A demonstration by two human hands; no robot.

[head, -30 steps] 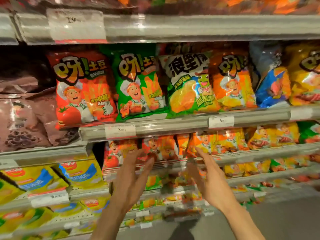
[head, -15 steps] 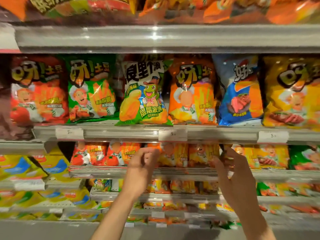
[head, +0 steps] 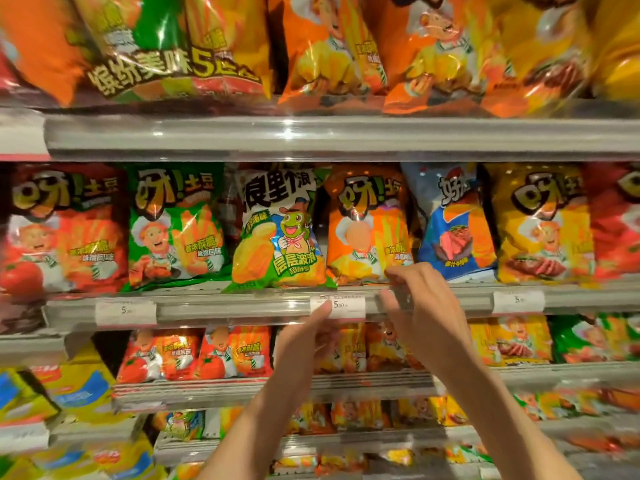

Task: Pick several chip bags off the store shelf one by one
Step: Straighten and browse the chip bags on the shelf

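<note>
At the front lip of the middle shelf, under a row of upright chip bags: two bare hands raised. Right hand at the bottom right corner of the orange chip bag, fingers curled over the lip and touching the bag's lower seam, thumb beneath; a firm pinch cannot be told. Left hand just below that bag, fingers loosely straight, tips at the price tag, holding nothing. Left of the orange bag, touching it, the frog-printed green bag; right of it, a blue bag.

Judged as the reach for a bag, no bag lifted off yet. Next move likely calls for closing on the seam and drawing the orange bag forward and clear of the lip without dragging its neighbours.

Compared with half a second ago: both hands higher, up from the lower shelf level to the lip; view nearer and tilted upward.
</note>
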